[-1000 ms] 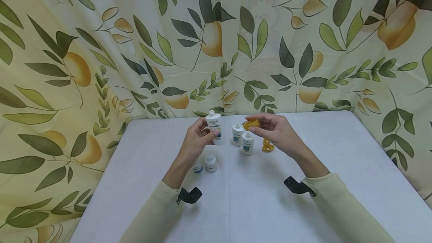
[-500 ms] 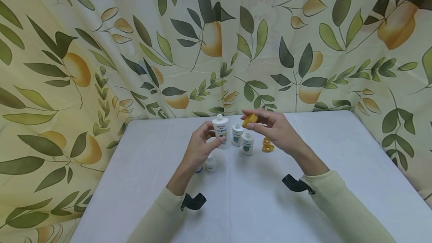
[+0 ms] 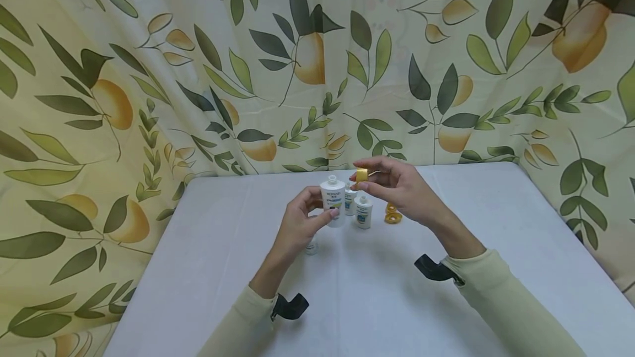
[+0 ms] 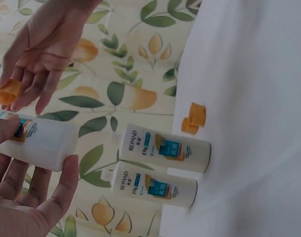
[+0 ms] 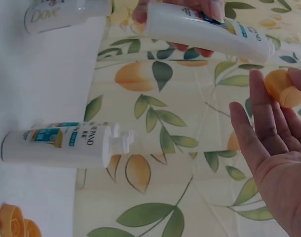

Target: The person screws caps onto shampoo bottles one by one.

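Note:
My left hand grips a white REPAND bottle upright above the table, its bare neck on top. Between thumb and fingers, my right hand pinches an orange-yellow cap beside and slightly above that neck, apart from it. The right wrist view shows the cap just past the tip of the held bottle. Two more uncapped REPAND bottles stand behind and right of the held one, a nearer bottle and a farther bottle partly covered by it.
Two orange caps lie on the white tablecloth right of the standing bottles. A small bottle is partly hidden behind the left hand; a Dove bottle shows in the right wrist view. A leaf-patterned curtain hangs at the back.
My left hand has brought the held bottle right and slightly down, closer to the cap. My right hand has turned the cap more upright and shifted it slightly left.

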Motion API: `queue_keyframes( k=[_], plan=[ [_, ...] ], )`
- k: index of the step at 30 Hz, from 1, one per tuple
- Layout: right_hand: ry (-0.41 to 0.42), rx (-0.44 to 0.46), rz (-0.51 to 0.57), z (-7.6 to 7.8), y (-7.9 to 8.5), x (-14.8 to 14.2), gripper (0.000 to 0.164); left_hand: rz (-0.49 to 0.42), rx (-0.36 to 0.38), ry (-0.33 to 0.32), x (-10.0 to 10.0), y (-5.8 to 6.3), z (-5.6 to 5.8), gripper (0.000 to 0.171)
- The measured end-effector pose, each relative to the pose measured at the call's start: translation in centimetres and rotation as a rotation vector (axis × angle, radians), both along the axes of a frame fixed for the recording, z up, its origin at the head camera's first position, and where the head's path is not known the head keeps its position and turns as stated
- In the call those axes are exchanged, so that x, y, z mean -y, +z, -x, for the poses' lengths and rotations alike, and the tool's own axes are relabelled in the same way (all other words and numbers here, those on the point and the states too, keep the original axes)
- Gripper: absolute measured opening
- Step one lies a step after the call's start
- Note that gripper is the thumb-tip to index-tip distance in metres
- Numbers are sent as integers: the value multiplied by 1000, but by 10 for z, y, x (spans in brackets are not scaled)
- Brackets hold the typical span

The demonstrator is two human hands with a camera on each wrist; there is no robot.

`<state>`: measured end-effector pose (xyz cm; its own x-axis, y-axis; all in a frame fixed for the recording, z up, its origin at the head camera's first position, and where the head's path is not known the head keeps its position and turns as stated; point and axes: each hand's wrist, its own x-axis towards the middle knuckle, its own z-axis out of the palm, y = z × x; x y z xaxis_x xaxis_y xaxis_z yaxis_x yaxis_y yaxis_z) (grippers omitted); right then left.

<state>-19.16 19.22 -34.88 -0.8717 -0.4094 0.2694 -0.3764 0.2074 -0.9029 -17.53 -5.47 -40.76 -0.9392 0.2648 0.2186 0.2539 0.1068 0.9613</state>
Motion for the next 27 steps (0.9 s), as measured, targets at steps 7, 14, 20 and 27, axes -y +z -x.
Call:
queue_keyframes(
  k=[7,14,20,27],
  plan=[
    [-21,-78,-38,-4,7,7,31,9,-26,-20,-5,-5,-7,40],
    [-10,-161,-76,-4,11,13,32,21,-33,-39,-7,-8,-9,38],
    [-12,-182,-122,-6,13,17,30,29,-37,-49,-9,-7,-10,38],
    [-5,-199,-163,-8,14,20,32,27,-50,-54,-9,-5,-10,39]
  ],
)
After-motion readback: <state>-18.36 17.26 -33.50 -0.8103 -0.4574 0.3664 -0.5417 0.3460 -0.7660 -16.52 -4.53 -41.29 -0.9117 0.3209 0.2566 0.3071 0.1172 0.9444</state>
